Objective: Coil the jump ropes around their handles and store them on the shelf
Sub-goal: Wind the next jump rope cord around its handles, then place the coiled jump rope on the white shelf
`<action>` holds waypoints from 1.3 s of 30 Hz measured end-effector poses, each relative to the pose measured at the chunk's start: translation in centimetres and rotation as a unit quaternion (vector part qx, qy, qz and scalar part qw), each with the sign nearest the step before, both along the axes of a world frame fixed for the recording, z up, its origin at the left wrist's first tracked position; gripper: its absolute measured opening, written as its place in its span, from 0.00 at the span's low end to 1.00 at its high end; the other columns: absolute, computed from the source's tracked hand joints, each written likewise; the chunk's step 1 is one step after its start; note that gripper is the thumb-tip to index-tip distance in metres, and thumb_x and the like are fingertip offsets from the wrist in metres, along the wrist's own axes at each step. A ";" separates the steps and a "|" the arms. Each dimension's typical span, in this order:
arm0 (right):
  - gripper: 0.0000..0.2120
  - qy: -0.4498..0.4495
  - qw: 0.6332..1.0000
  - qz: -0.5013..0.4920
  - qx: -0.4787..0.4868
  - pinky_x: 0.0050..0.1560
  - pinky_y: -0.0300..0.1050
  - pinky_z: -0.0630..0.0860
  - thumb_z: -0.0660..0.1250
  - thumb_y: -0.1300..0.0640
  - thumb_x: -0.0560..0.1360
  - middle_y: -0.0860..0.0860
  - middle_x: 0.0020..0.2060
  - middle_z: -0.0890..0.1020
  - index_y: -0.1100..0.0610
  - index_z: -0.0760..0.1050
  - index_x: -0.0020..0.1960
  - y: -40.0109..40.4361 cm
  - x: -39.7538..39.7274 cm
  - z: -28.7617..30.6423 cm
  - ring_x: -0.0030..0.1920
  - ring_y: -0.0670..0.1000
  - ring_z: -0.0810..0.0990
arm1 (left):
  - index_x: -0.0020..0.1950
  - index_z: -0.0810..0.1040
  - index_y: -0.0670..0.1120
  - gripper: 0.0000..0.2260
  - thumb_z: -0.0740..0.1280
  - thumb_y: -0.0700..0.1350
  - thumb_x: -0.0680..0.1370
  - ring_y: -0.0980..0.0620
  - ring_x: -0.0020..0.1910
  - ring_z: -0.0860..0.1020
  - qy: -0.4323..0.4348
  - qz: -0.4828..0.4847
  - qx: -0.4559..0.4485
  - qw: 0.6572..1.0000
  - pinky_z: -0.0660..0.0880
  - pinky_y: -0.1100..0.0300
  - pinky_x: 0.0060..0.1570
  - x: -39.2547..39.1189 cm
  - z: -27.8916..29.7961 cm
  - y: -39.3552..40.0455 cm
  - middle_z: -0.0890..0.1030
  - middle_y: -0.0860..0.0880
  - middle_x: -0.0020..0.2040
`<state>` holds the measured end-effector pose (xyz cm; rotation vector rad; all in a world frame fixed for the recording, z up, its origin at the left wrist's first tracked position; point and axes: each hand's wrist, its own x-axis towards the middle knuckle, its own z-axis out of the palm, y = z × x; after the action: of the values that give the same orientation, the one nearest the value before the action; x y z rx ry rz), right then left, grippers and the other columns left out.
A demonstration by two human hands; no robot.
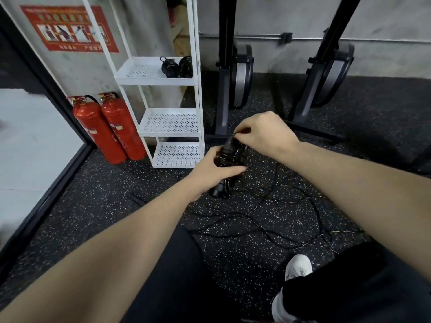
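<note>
Dark-trousered legs fill the bottom of the view, with a white shoe (297, 269) planted on the speckled rubber floor (116, 206). Two bare forearms reach forward from either side. Between the legs and the hands, loose black rope (268, 220) lies in tangled loops across the floor. Above it, the left hand (214, 173) wraps its fingers round the middle of a jump rope bundle (229, 157), black handles held together with rope wound round them in tight turns; the lower handle ends stick out below the palm. Just above, the right hand (263, 131) pinches the thin rope at the top of the bundle between fingertips and thumb. Beyond the hands to the left stands a white shelf (172, 123) with perforated trays. On its upper visible tray sit two coiled jump ropes (177, 66), side by side near the right edge; the two lower trays hold nothing I can see. Left of the shelf, two red fire extinguishers (109, 127) lean against the wall under a red safety poster (70, 29). To the right, the dark upright frames of two exercise machines (233, 73) stand against the grey wall.
</note>
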<state>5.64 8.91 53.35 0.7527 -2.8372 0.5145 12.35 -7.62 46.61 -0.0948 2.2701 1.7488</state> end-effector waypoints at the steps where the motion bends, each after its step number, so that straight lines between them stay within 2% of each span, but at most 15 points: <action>1: 0.11 -0.005 1.000 -0.008 -0.018 0.62 0.49 0.77 0.69 0.53 0.76 0.51 0.52 0.87 0.51 0.86 0.56 -0.4 -0.6 0.0 0.55 0.52 0.83 | 0.71 0.66 0.57 0.31 0.78 0.51 0.74 0.57 0.57 0.79 -0.004 0.003 0.011 1.000 0.76 0.60 0.53 -0.2 -0.4 -0.6 0.79 0.57 0.60; 3: 0.10 -0.010 0.999 -0.015 -0.048 0.62 0.48 0.77 0.70 0.53 0.76 0.50 0.52 0.87 0.52 0.86 0.55 -1.3 -1.7 0.2 0.54 0.51 0.83 | 0.71 0.65 0.61 0.29 0.77 0.51 0.75 0.51 0.58 0.82 -0.018 0.008 0.032 0.999 0.79 0.52 0.58 -0.9 -1.0 -1.7 0.81 0.56 0.59; 5: 0.10 -0.007 0.998 -0.013 -0.063 0.62 0.48 0.77 0.70 0.53 0.76 0.50 0.52 0.87 0.52 0.86 0.55 -2.7 -3.0 0.3 0.55 0.50 0.83 | 0.70 0.64 0.63 0.28 0.76 0.50 0.77 0.48 0.58 0.83 -0.026 0.017 0.053 0.998 0.79 0.49 0.61 -1.9 -1.2 -2.8 0.82 0.56 0.59; 10: 0.12 -0.028 0.995 -0.003 -0.094 0.62 0.46 0.77 0.69 0.56 0.77 0.48 0.54 0.86 0.50 0.85 0.58 -7.4 -7.2 0.3 0.55 0.49 0.82 | 0.73 0.67 0.57 0.28 0.76 0.50 0.77 0.46 0.54 0.85 -0.022 0.082 0.081 0.993 0.80 0.41 0.61 -5.6 -1.1 -6.0 0.85 0.52 0.57; 12: 0.15 -0.061 0.992 0.033 -0.103 0.61 0.41 0.75 0.68 0.59 0.77 0.48 0.56 0.85 0.51 0.82 0.62 -9.4 -8.9 0.4 0.55 0.46 0.81 | 0.71 0.68 0.55 0.27 0.76 0.49 0.76 0.48 0.51 0.86 -0.020 0.124 0.104 0.987 0.82 0.44 0.56 -7.2 -0.8 -7.4 0.86 0.50 0.56; 15: 0.19 -0.083 0.988 0.087 -0.100 0.57 0.29 0.67 0.66 0.61 0.78 0.47 0.61 0.82 0.52 0.78 0.68 -12.1 -11.2 0.5 0.56 0.41 0.77 | 0.69 0.65 0.54 0.28 0.77 0.47 0.76 0.50 0.47 0.87 -0.019 0.204 0.139 0.969 0.84 0.52 0.46 -10.2 -0.4 -9.9 0.85 0.48 0.53; 17: 0.21 -0.092 0.986 0.093 -0.105 0.56 0.29 0.67 0.66 0.60 0.78 0.48 0.63 0.82 0.51 0.76 0.70 -13.7 -13.0 0.1 0.60 0.45 0.78 | 0.71 0.65 0.51 0.29 0.77 0.49 0.76 0.47 0.49 0.86 -0.019 0.242 0.148 0.959 0.83 0.51 0.44 -12.4 -0.3 -11.7 0.85 0.46 0.52; 19: 0.22 -0.094 0.987 0.089 -0.096 0.57 0.33 0.68 0.66 0.59 0.78 0.49 0.62 0.81 0.52 0.74 0.72 -15.0 -14.9 -0.4 0.61 0.48 0.78 | 0.72 0.67 0.48 0.29 0.76 0.51 0.76 0.51 0.46 0.85 -0.013 0.261 0.156 0.953 0.80 0.58 0.37 -14.8 -0.2 -13.4 0.85 0.46 0.53; 23: 0.20 -0.088 0.991 0.082 -0.053 0.57 0.39 0.72 0.65 0.58 0.77 0.49 0.57 0.82 0.52 0.76 0.69 -17.5 -19.2 -1.7 0.58 0.50 0.79 | 0.69 0.70 0.43 0.27 0.77 0.50 0.76 0.54 0.38 0.82 0.014 0.298 0.160 0.941 0.74 0.62 0.32 -19.9 0.2 -16.8 0.84 0.45 0.51; 25: 0.19 -0.083 0.994 0.073 -0.024 0.57 0.42 0.74 0.65 0.57 0.77 0.50 0.58 0.81 0.51 0.76 0.68 -18.7 -21.5 -2.1 0.58 0.51 0.79 | 0.67 0.75 0.42 0.24 0.77 0.49 0.76 0.54 0.38 0.82 0.026 0.300 0.147 0.942 0.74 0.64 0.30 -22.5 0.4 -18.5 0.85 0.46 0.50; 28: 0.21 -0.073 0.995 0.067 0.031 0.61 0.49 0.75 0.66 0.54 0.76 0.52 0.65 0.76 0.49 0.74 0.69 -20.5 -25.0 -2.4 0.64 0.54 0.76 | 0.60 0.80 0.44 0.15 0.77 0.46 0.76 0.48 0.47 0.85 0.040 0.308 0.134 0.941 0.79 0.60 0.37 -26.4 0.9 -20.8 0.87 0.45 0.51; 31: 0.23 -0.045 0.994 0.069 0.072 0.62 0.51 0.74 0.67 0.54 0.75 0.54 0.67 0.74 0.50 0.73 0.70 -22.4 -28.3 -2.4 0.67 0.57 0.72 | 0.57 0.82 0.43 0.13 0.77 0.46 0.75 0.41 0.48 0.86 0.063 0.333 0.133 0.931 0.83 0.51 0.42 -30.4 1.6 -22.9 0.87 0.42 0.49; 33: 0.24 -0.029 0.993 0.070 0.091 0.61 0.50 0.74 0.67 0.55 0.75 0.55 0.66 0.73 0.53 0.72 0.70 -23.5 -30.2 -2.6 0.67 0.59 0.72 | 0.55 0.82 0.43 0.12 0.78 0.47 0.75 0.42 0.47 0.85 0.078 0.350 0.118 0.926 0.82 0.53 0.41 -32.6 2.2 -24.2 0.87 0.43 0.48; 36: 0.22 -0.014 0.991 0.074 0.110 0.55 0.48 0.71 0.68 0.56 0.75 0.55 0.66 0.73 0.56 0.72 0.69 -24.8 -32.7 -3.0 0.66 0.59 0.71 | 0.67 0.76 0.43 0.24 0.78 0.49 0.75 0.44 0.52 0.84 0.105 0.357 0.060 0.926 0.79 0.56 0.40 -35.1 3.0 -25.4 0.84 0.43 0.56; 39: 0.24 0.002 0.989 0.082 0.125 0.59 0.51 0.72 0.69 0.53 0.76 0.55 0.67 0.72 0.55 0.71 0.71 -25.8 -34.2 -3.8 0.66 0.59 0.71 | 0.75 0.66 0.45 0.33 0.77 0.50 0.75 0.44 0.56 0.81 0.129 0.370 -0.016 0.920 0.81 0.51 0.51 -36.8 3.4 -25.8 0.79 0.45 0.60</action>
<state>-28.55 -16.88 49.53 1.0365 -2.8839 0.1755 -24.45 -33.39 50.05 -0.8847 2.6635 2.1647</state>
